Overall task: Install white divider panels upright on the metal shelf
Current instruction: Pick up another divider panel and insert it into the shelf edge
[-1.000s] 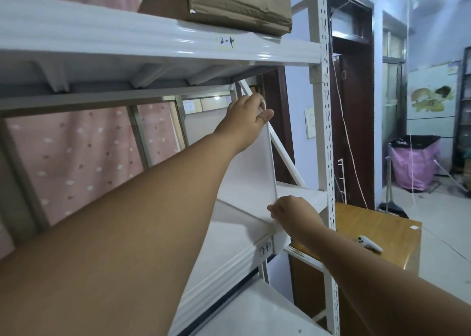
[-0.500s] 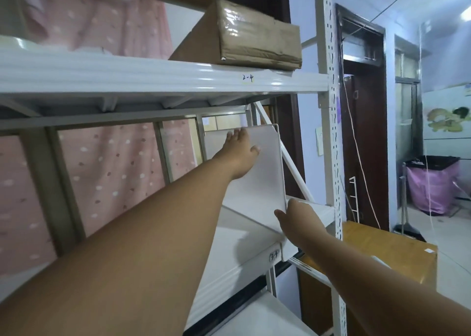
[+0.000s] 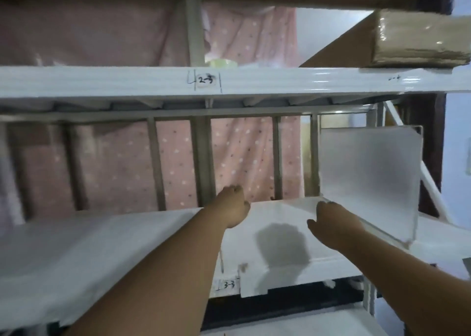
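A white divider panel [image 3: 369,177] stands upright on the white metal shelf deck [image 3: 127,233], at the right end near the back rail. My right hand [image 3: 331,223] hovers palm down just left of the panel's lower edge, fingers spread, and does not grip it. My left hand [image 3: 234,209] reaches over the middle of the deck with loose fingers and holds nothing. The picture is blurred. A brighter white flat patch [image 3: 293,208] lies under both hands. I cannot tell whether it is a second panel or part of the deck.
The upper shelf beam [image 3: 280,80], marked 2-3, runs overhead with a taped cardboard box [image 3: 418,37] on it at right. Vertical back bars [image 3: 201,162] stand before a pink dotted curtain [image 3: 242,157]. The front lip carries a 3-3 label [image 3: 229,284].
Both hands have let go of the upright divider and moved left and down over the deck. The view has swung left, so the panel now sits at the right.
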The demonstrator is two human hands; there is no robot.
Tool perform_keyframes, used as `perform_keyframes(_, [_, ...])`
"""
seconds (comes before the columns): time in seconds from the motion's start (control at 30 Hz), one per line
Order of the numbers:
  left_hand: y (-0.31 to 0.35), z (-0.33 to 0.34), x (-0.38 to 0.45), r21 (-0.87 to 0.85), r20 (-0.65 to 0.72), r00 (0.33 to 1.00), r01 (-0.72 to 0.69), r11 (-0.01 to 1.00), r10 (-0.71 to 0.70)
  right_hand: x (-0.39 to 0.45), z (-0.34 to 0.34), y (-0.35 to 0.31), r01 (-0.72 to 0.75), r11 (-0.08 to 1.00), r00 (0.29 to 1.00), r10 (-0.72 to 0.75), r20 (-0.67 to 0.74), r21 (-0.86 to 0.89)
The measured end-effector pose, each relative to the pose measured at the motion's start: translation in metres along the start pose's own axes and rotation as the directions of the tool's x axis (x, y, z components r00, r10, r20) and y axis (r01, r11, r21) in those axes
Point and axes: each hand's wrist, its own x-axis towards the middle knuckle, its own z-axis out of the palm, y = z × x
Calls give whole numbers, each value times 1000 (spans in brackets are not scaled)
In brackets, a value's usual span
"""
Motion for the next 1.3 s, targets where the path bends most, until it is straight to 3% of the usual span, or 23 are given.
perform_keyframes(0.2, [-135,-23,-90,63,-39,966,256,965,-254,-3,39,-113,228,973,967,-230,109,35])
perform_keyframes(0.5, [-332,-67,-207,116,-38,868,496,861,-495,-34,96,-334,502,858,842,-514,164,113])
perform_keyframes(0.67, [-419,-77,-255,134,-10,859,508,851,-511,-56,129,-442,588,784,770,-618,158,198])
perform_keyframes(0.77, [-451,-74,-267,40,59,860,505,862,-506,-62,141,-485,619,754,737,-655,169,220])
perform_keyframes(0.9, [-486,-61,-264,-226,10,867,488,843,-499,-61,148,-515,629,733,717,-676,170,258])
perform_keyframes(1.0, [-471,-76,-270,-153,133,872,488,859,-471,-64,151,-524,635,716,694,-694,194,292])
perform_keyframes(1.3, [-475,-82,-296,-96,-43,893,443,892,-448,-101,145,-544,714,580,529,-814,240,393])
